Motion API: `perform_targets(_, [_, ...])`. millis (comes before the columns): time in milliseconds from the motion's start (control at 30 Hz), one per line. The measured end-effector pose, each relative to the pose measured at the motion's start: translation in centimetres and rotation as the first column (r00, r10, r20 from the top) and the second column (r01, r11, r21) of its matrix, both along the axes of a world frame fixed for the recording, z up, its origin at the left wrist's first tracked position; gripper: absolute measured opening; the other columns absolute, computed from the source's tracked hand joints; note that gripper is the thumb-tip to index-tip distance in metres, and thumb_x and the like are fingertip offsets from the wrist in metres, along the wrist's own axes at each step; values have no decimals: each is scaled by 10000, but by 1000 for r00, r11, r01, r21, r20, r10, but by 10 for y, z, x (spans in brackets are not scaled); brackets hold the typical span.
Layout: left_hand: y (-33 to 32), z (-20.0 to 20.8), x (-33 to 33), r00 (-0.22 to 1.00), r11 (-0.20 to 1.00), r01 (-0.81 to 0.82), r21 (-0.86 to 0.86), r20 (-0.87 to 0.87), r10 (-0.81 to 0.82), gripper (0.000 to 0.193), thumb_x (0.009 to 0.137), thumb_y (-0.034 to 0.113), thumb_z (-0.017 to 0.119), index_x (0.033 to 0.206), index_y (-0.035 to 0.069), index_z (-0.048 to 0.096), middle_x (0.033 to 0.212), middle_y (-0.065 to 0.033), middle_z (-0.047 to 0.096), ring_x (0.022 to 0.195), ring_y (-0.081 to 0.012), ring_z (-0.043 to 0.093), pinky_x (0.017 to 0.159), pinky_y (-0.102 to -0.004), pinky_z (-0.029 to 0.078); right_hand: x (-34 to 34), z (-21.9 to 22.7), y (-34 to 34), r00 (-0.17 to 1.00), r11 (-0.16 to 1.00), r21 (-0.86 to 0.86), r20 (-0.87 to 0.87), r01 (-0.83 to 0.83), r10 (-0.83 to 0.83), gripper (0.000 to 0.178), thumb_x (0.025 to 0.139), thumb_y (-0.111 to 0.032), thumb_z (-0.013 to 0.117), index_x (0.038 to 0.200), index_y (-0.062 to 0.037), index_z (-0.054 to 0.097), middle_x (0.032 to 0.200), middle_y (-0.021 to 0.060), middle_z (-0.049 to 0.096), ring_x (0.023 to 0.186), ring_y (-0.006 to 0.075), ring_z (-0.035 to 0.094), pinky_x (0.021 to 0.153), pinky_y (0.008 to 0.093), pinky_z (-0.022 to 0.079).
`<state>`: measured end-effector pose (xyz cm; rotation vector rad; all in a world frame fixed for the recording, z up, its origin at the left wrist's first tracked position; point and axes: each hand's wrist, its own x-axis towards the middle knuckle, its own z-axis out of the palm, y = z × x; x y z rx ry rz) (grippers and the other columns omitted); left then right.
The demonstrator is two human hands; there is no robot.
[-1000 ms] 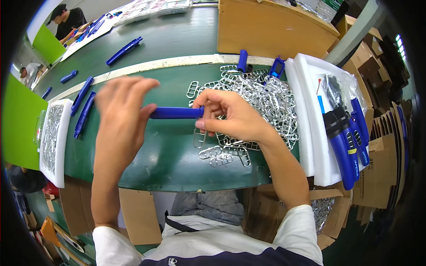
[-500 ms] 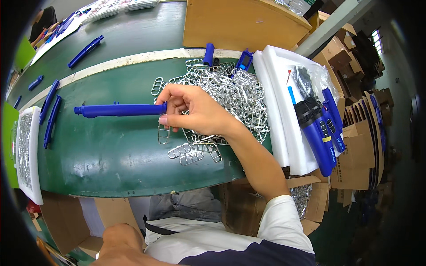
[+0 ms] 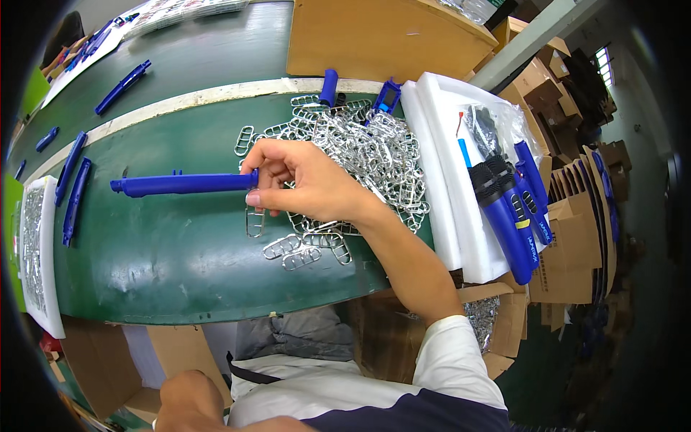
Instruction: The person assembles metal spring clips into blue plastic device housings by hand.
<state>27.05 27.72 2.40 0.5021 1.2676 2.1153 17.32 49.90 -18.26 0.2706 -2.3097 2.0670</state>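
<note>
My right hand (image 3: 302, 176) pinches one end of a long blue plastic housing part (image 3: 183, 184) between thumb and fingers. The part lies level, its free end pointing left above the green table. Just below my thumb is a silver wire loop clip (image 3: 255, 222); I cannot tell whether the fingers hold it as well. Behind and beside this hand spreads a big heap of similar silver clips (image 3: 381, 151), with several loose ones (image 3: 301, 258) nearer to me. At the lower edge, bare skin, apparently of my left arm (image 3: 191, 396), shows, but its hand is out of sight.
Blue housing parts (image 3: 76, 201) lie at the left beside a white foam tray (image 3: 52, 259) of small metal pieces. At the right, white foam sheets (image 3: 439, 180) carry blue handled devices (image 3: 504, 223). A yellowish board (image 3: 389, 36) stands behind, with cardboard boxes (image 3: 568, 259) farther right.
The whole view has shifted slightly, so the scene sits a little farther left. My right hand keeps its grip on the blue part, which seems barely turned.
</note>
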Motion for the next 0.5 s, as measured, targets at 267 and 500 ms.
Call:
perform_targets(267, [-13, -83, -8, 984, 759, 72, 647, -171, 52, 488, 1145, 312, 386, 1004, 33, 761, 1136, -275, 760, 1213, -410, 699, 1127, -510, 477, 8, 7, 6, 999, 998, 50, 26, 28, -29, 246, 919, -83, 789, 1086, -15, 623, 741, 19, 675, 675, 82, 655, 649, 246, 480])
perform_targets(500, [-45, -80, -83, 794, 680, 475, 559, 62, -605, 503, 1157, 360, 363, 1064, 73, 765, 982, -178, 796, 965, -418, 766, 1017, -501, 527, 8, 2, 6, 999, 999, -4, 5, 32, -32, 235, 917, -54, 786, 1075, -5, 619, 734, 28, 664, 667, 77, 647, 640, 245, 474])
